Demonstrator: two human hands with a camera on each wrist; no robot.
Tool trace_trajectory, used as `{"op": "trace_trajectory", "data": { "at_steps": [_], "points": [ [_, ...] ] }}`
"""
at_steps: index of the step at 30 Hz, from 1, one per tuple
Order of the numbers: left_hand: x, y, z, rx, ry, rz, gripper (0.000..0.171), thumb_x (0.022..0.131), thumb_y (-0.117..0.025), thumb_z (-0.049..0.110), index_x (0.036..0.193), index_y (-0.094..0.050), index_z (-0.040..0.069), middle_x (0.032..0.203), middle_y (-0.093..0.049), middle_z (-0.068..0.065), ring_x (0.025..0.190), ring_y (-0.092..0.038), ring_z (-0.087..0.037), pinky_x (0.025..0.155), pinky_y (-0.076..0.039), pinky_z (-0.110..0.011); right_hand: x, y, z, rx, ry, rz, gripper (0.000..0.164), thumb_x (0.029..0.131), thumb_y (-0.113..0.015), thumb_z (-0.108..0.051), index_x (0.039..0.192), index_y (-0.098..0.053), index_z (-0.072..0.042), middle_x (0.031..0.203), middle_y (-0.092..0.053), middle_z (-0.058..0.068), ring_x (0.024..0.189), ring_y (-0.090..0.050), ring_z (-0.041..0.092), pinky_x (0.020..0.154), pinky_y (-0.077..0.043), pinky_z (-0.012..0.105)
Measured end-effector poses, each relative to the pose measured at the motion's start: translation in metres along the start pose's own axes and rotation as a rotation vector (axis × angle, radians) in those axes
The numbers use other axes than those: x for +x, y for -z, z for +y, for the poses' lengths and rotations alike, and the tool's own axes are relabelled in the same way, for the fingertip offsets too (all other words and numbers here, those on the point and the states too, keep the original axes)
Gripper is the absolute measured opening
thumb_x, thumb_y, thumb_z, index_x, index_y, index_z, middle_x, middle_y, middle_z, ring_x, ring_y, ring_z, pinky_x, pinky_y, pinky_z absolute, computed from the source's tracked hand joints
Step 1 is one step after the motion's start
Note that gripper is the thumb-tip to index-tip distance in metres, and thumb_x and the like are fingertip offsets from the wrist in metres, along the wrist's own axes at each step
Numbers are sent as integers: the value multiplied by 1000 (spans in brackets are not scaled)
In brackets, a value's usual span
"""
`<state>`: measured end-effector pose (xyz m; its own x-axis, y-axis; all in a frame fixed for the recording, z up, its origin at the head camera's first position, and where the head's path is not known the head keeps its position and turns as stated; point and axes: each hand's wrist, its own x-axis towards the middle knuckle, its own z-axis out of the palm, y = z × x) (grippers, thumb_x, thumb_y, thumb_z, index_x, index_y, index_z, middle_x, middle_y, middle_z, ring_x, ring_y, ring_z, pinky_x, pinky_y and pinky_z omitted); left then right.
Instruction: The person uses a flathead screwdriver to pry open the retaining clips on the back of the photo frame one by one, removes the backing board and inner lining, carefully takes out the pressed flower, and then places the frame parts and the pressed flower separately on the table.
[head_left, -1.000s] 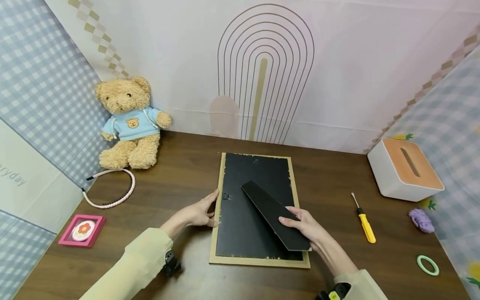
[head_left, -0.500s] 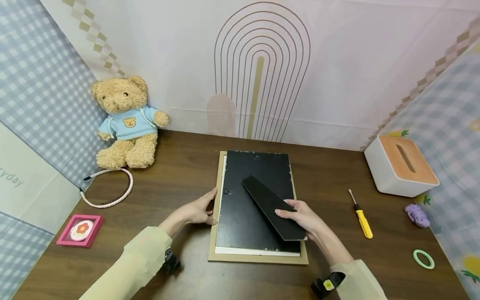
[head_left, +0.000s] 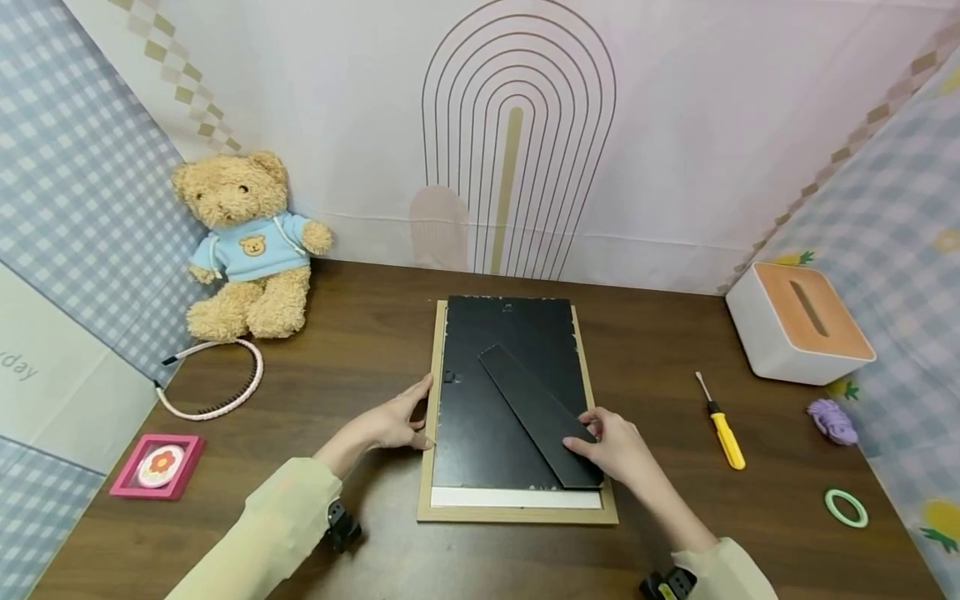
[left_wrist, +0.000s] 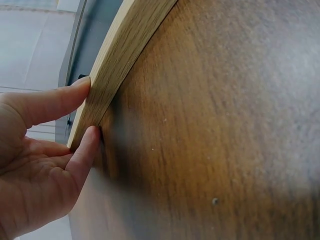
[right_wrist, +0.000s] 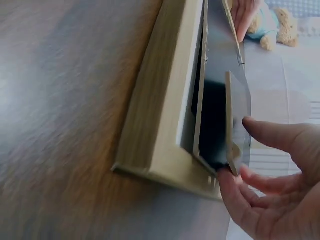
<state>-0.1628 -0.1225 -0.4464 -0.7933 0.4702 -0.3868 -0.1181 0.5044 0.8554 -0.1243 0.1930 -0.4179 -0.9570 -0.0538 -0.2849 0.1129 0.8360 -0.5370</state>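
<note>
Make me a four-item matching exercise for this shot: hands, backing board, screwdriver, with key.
Things
1. Left hand
2. Right hand
3. Backing board
4. Screwdriver

Places and states
A. Black, with a white strip showing past its near edge
B. On the left rail of the wooden frame
C. Yellow-handled, lying on the table
D. Pinching the black stand leg

Pairs: 1-B, 2-D, 3-A, 4-C
</note>
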Motion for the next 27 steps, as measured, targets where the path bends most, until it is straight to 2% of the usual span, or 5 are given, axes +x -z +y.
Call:
{"op": "trace_trajectory", "data": {
  "at_steps": [8,15,19,22,27],
  "points": [
    [-1,1,0,17,25,-1,103,72,-67,-14,148,1,-1,155,3,-23,137,-29,-37,100,-45,-36,-2,3,8,127,-122,-21,47,81,-70,-27,110,-61,9,99,-65,18,88,-62,23,75,-52,36],
    [0,0,0,2,4,-1,104,70,-68,-15,147,1,-4,154,3,-26,141,-15,-38,100,-45,-37,7,6,4,370,-251,-103,50,84,-66,-20,114,-50,16,106,-56,25,81,-60,20,76,-55,35],
    [1,-1,-2,-27,-11,4,105,68,-68,-17,147,1,-6,153,3,-27,142,-11,-39,101,-44,-39,9,6,4,409,-252,-106,48,85,-63,-17,114,-46,16,115,-51,30,89,-58,22,75,-55,33],
    [2,-2,-4,-33,-27,3,105,68,-68,-17,147,0,-6,153,3,-27,142,-9,-39,101,-44,-39,9,4,8,424,-236,-96,45,84,-64,-13,113,-45,15,108,-53,26,85,-58,21,69,-55,31],
    [1,-1,-8,-26,-46,19,103,69,-69,-14,147,-3,-5,152,-3,-29,134,-31,-41,96,-48,-37,10,3,17,515,-209,-120,54,84,-65,-11,124,-40,14,110,-55,30,79,-60,13,67,-56,30]
  ]
}}
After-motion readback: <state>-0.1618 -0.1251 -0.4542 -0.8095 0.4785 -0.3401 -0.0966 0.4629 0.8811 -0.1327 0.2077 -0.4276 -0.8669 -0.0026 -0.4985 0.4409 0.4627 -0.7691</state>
